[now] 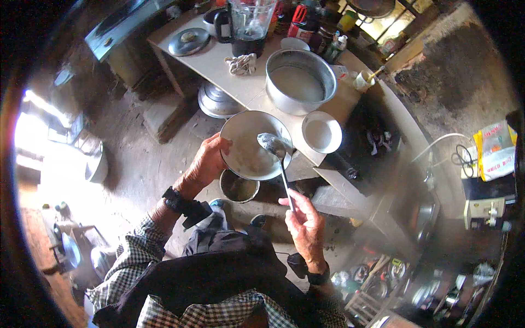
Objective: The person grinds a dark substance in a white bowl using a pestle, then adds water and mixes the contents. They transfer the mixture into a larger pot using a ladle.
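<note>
My left hand (pixel 209 158) grips the left rim of a wide, pale bowl (pixel 250 160), held out over the floor by the table's front edge. In my right hand (pixel 305 223) is the handle of a metal spoon (pixel 272 145). The spoon's head is over the bowl and has a whitish coating or load; I cannot tell whether it touches the bowl. Beyond stands a large aluminium pot (pixel 301 88) with cloudy, pale liquid inside. A small white bowl (pixel 321 132) with whitish contents sits at the table corner, right of the held bowl.
A blender (pixel 249 28), a crumpled cloth (pixel 240 64) and a metal lid (pixel 189 42) rest on the table (pixel 246 88). Bottles (pixel 338 47) stand at the back. A bucket (pixel 240 186) is on the floor below the held bowl. A dark, sooty stove area (pixel 369 135) lies to the right.
</note>
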Tool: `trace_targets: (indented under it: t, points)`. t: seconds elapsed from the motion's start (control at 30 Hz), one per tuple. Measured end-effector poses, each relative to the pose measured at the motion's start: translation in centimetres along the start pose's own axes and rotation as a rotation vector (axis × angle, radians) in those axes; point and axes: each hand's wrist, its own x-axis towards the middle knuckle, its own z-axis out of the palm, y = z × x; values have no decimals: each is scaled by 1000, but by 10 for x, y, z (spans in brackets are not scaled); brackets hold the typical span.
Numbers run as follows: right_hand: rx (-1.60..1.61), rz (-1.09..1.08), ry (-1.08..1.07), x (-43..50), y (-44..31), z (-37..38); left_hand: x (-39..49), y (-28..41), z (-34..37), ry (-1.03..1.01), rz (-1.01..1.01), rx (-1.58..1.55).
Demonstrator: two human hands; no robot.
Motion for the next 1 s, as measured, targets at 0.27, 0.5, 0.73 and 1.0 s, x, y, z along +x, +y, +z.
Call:
trace_targets:
  t: [0.27,0.5,0.73,1.0]
  points:
    - [-2,68,-185,-2,-8,-19,-13,-7,14,80,56,-136]
    - [42,37,-298,7,-23,-16,-6,11,4,58,103,-101]
    - [137,-17,-212,52,-28,-16,9,29,-3,22,233,276]
    - [113,-11,-256,102,-19,-27,34,46,9,64,123,103]
